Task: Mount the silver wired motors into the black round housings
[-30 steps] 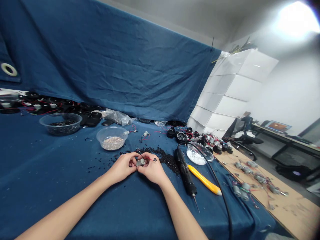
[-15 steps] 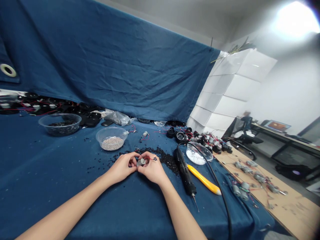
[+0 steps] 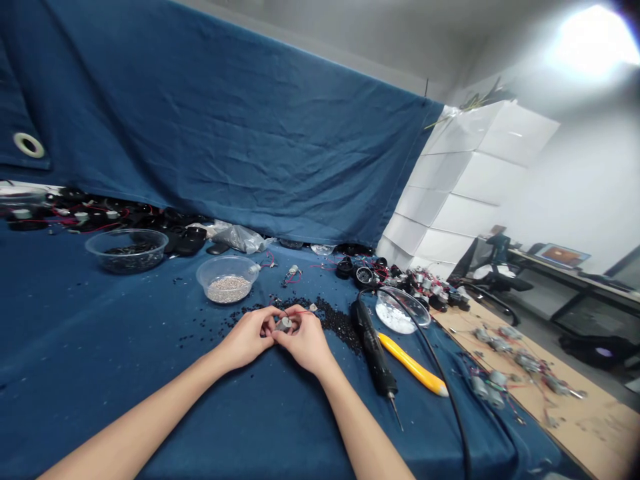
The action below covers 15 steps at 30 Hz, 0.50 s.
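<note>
Between my two hands is a small grey motor [image 3: 284, 325] with thin red and dark wires. My left hand [image 3: 253, 338] pinches it from the left, fingers curled. From the other side my right hand [image 3: 306, 341] grips it, and the red wire runs over its fingers. Parts of the motor are hidden behind the fingers. Just beyond my hands, small black pieces [image 3: 340, 320] lie scattered on the blue cloth [image 3: 240, 427]. A clear bowl [image 3: 227, 275] of small metallic pieces stands behind my left hand.
Right of my hands lie a black electric screwdriver [image 3: 373, 350] with its cable and a yellow-handled tool [image 3: 414, 365]. Behind them is a clear bowl with white contents [image 3: 401, 312]. More motors [image 3: 493, 387] lie at the right edge. Another bowl [image 3: 127, 252] holds black parts.
My hands stay closed around the motor. The end of its wires has shifted off the back of my right hand to beyond the fingers. The whole view has moved slightly.
</note>
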Motion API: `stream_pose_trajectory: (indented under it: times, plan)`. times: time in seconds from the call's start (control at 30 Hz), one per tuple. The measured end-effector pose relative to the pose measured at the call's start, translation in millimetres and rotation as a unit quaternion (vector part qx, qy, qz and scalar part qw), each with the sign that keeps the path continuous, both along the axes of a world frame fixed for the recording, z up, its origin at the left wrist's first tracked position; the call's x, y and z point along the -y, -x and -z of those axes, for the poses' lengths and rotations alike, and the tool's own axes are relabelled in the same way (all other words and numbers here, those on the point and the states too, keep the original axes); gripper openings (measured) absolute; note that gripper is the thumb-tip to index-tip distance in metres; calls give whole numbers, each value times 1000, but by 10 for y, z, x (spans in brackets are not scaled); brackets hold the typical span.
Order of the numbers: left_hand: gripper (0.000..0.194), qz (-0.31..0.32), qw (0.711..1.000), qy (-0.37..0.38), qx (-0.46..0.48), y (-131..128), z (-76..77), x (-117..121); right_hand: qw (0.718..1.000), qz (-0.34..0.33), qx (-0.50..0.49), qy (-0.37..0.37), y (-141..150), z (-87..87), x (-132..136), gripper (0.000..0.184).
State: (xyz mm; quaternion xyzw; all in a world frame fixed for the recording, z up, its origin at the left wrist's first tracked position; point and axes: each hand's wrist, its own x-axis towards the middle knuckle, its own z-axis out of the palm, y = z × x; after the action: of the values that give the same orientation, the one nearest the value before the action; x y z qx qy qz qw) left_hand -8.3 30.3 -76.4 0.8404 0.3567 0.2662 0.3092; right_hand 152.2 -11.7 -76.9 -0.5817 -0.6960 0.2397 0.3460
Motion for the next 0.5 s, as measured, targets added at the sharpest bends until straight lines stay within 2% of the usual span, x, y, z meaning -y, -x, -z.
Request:
stream_pose_trajectory:
  times: [0.17, 0.5]
  plan:
    - [26, -1, 1000, -3, -6, 5, -25, 13, 1000, 5, 16, 17, 19, 9, -16, 27]
    - [27, -6, 1000, -9, -21, 15, -47, 24, 995, 22, 98, 3, 77, -78, 78, 24]
